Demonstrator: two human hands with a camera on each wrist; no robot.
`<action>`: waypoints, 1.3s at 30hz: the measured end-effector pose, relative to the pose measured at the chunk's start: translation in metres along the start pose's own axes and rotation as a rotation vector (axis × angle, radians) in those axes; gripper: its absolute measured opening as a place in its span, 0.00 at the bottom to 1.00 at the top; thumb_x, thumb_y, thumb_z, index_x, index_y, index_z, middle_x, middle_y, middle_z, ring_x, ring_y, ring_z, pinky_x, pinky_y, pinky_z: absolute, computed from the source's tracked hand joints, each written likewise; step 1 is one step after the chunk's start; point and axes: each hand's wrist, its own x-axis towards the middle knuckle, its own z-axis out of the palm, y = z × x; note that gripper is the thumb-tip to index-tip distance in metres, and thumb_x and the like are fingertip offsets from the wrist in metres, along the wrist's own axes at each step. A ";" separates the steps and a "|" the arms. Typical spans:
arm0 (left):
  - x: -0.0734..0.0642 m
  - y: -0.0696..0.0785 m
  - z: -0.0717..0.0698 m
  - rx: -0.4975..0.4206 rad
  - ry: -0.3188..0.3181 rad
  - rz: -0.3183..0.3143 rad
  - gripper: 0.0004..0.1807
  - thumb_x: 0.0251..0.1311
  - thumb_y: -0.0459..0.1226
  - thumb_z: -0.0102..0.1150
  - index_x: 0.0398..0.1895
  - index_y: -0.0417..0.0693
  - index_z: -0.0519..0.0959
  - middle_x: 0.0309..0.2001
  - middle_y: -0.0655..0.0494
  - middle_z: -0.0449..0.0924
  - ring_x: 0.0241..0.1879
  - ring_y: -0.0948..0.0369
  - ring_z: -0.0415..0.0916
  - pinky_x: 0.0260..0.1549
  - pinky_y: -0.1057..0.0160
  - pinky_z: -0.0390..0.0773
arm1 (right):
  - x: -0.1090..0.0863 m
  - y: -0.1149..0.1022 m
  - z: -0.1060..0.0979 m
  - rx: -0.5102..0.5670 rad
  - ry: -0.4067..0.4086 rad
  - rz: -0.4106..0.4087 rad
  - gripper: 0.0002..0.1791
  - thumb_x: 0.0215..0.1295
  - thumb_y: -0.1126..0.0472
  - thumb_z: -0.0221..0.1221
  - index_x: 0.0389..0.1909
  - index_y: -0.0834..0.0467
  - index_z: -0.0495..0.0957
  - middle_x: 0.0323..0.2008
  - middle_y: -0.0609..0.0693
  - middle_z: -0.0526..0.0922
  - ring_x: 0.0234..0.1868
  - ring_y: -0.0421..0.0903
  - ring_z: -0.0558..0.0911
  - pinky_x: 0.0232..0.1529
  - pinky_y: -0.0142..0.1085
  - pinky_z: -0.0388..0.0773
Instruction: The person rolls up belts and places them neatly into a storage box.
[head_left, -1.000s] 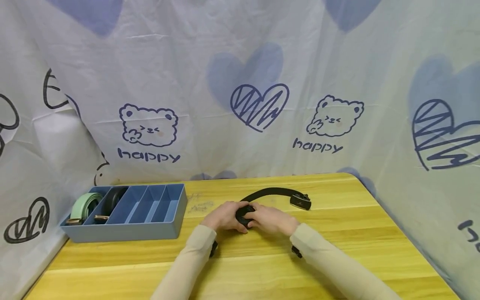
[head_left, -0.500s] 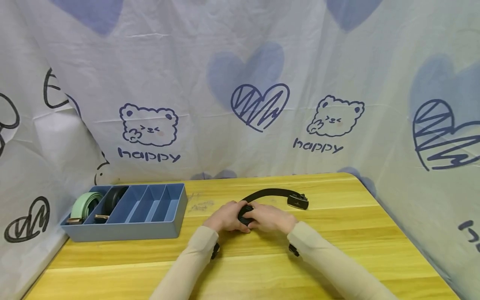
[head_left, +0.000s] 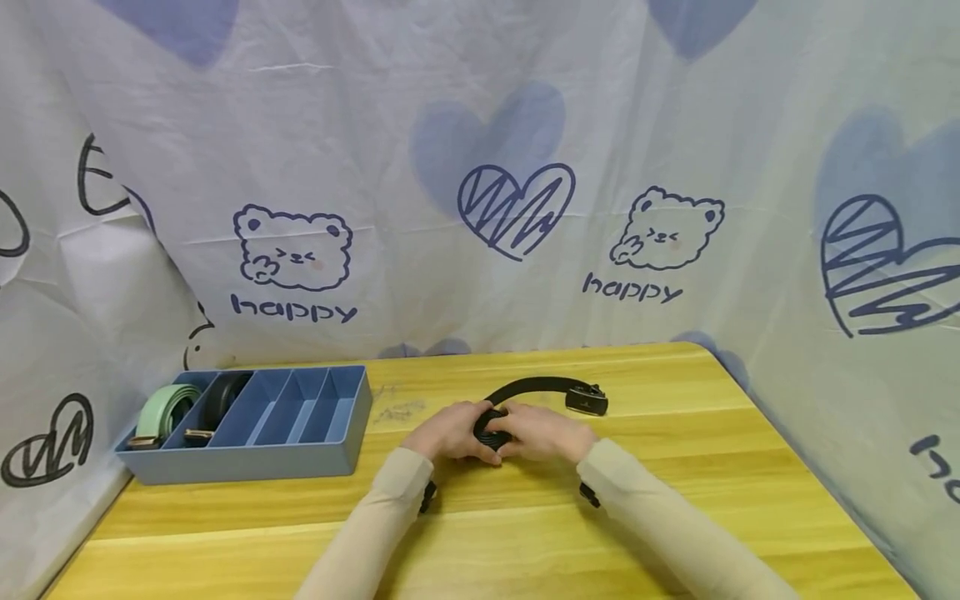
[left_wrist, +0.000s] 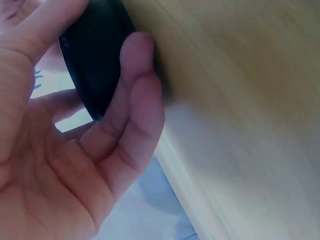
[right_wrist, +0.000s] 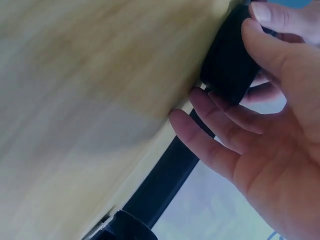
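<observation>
A black belt [head_left: 491, 428], partly rolled into a coil, stands on edge on the wooden table between my hands. Its loose end arcs away behind the right hand to a dark buckle [head_left: 587, 400]. My left hand [head_left: 452, 432] grips the coil from the left, fingers curled round its side in the left wrist view. From the other side my right hand [head_left: 542, 433] holds it, thumb and fingers around the roll [right_wrist: 232, 55] in the right wrist view. The strap runs out past the right fingertips there. Part of the coil is hidden behind the fingers.
At the left of the table stands a blue divided box [head_left: 247, 461]. A rolled green belt [head_left: 161, 412] and a rolled black belt [head_left: 219, 400] sit in its two left compartments. A printed white curtain [head_left: 405, 275] hangs behind the table.
The buckle end has drawn slightly left toward the hands as the strap's loose part shortened. Both hands stay around the coil, with small finger shifts.
</observation>
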 end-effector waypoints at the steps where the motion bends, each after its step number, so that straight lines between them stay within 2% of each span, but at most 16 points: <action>1: 0.001 0.000 0.000 0.010 0.010 -0.002 0.45 0.50 0.56 0.76 0.70 0.49 0.70 0.57 0.49 0.81 0.47 0.57 0.78 0.51 0.54 0.78 | 0.000 0.000 0.001 0.007 0.012 -0.011 0.20 0.72 0.49 0.60 0.62 0.47 0.79 0.56 0.55 0.79 0.50 0.48 0.80 0.53 0.44 0.80; 6: 0.000 -0.001 0.003 0.034 0.029 -0.010 0.48 0.51 0.58 0.74 0.73 0.52 0.67 0.59 0.46 0.78 0.53 0.51 0.79 0.55 0.50 0.78 | 0.001 0.000 0.002 0.004 0.022 -0.027 0.21 0.72 0.52 0.58 0.64 0.48 0.78 0.63 0.57 0.76 0.60 0.53 0.79 0.60 0.47 0.79; 10: -0.001 -0.002 0.004 0.022 0.018 -0.020 0.50 0.53 0.56 0.74 0.77 0.56 0.62 0.62 0.43 0.73 0.54 0.50 0.77 0.57 0.48 0.77 | 0.002 0.002 0.001 -0.017 0.012 -0.001 0.21 0.71 0.53 0.60 0.64 0.47 0.78 0.63 0.57 0.76 0.58 0.51 0.81 0.57 0.45 0.81; 15: -0.001 0.000 0.002 0.011 0.039 -0.021 0.48 0.51 0.55 0.75 0.75 0.54 0.65 0.57 0.44 0.76 0.50 0.52 0.77 0.55 0.49 0.77 | 0.002 0.000 0.000 -0.021 0.029 0.013 0.19 0.71 0.50 0.60 0.61 0.46 0.80 0.61 0.57 0.77 0.53 0.52 0.83 0.53 0.47 0.82; 20: -0.001 -0.001 0.002 0.043 0.053 -0.009 0.50 0.49 0.58 0.76 0.74 0.53 0.66 0.57 0.45 0.77 0.50 0.52 0.78 0.55 0.49 0.77 | 0.003 0.000 0.001 -0.027 0.029 0.000 0.19 0.72 0.49 0.58 0.61 0.46 0.79 0.61 0.57 0.78 0.55 0.53 0.83 0.55 0.48 0.81; 24: -0.001 -0.007 0.002 0.032 0.039 0.025 0.49 0.51 0.54 0.75 0.75 0.48 0.65 0.61 0.44 0.76 0.56 0.50 0.77 0.59 0.48 0.76 | 0.003 0.004 0.001 -0.035 0.005 0.015 0.21 0.71 0.49 0.59 0.63 0.44 0.79 0.53 0.53 0.81 0.42 0.45 0.82 0.45 0.40 0.81; 27: 0.000 -0.008 0.001 0.002 0.025 0.030 0.45 0.51 0.50 0.76 0.70 0.44 0.68 0.58 0.45 0.79 0.52 0.52 0.79 0.56 0.51 0.77 | 0.003 0.002 0.000 -0.029 -0.001 0.038 0.20 0.70 0.49 0.60 0.62 0.43 0.79 0.46 0.50 0.80 0.35 0.41 0.76 0.38 0.37 0.78; 30: 0.001 -0.005 0.000 -0.010 0.021 0.003 0.40 0.51 0.50 0.77 0.65 0.46 0.72 0.52 0.48 0.82 0.43 0.57 0.78 0.48 0.54 0.78 | 0.004 -0.004 -0.001 -0.009 0.002 0.050 0.19 0.71 0.48 0.59 0.60 0.43 0.78 0.46 0.52 0.80 0.37 0.43 0.78 0.39 0.40 0.79; 32: 0.001 -0.003 0.000 -0.014 0.018 -0.024 0.40 0.51 0.52 0.76 0.65 0.46 0.72 0.52 0.48 0.81 0.42 0.57 0.77 0.47 0.54 0.78 | 0.004 -0.006 -0.001 0.003 0.002 0.052 0.17 0.72 0.47 0.58 0.59 0.42 0.77 0.48 0.53 0.81 0.40 0.45 0.80 0.41 0.42 0.80; 34: 0.001 -0.002 0.000 -0.011 0.016 -0.019 0.42 0.52 0.52 0.76 0.67 0.45 0.70 0.54 0.47 0.81 0.44 0.55 0.78 0.48 0.53 0.79 | 0.004 -0.006 -0.001 0.020 -0.002 0.049 0.17 0.73 0.47 0.56 0.60 0.42 0.77 0.49 0.54 0.80 0.41 0.46 0.81 0.42 0.42 0.81; 39: -0.001 -0.005 -0.001 -0.018 -0.008 0.017 0.50 0.53 0.48 0.76 0.76 0.45 0.61 0.64 0.42 0.75 0.58 0.48 0.77 0.58 0.48 0.76 | 0.001 -0.001 -0.005 0.042 -0.025 0.042 0.20 0.73 0.51 0.57 0.64 0.42 0.76 0.54 0.55 0.78 0.44 0.46 0.82 0.45 0.40 0.81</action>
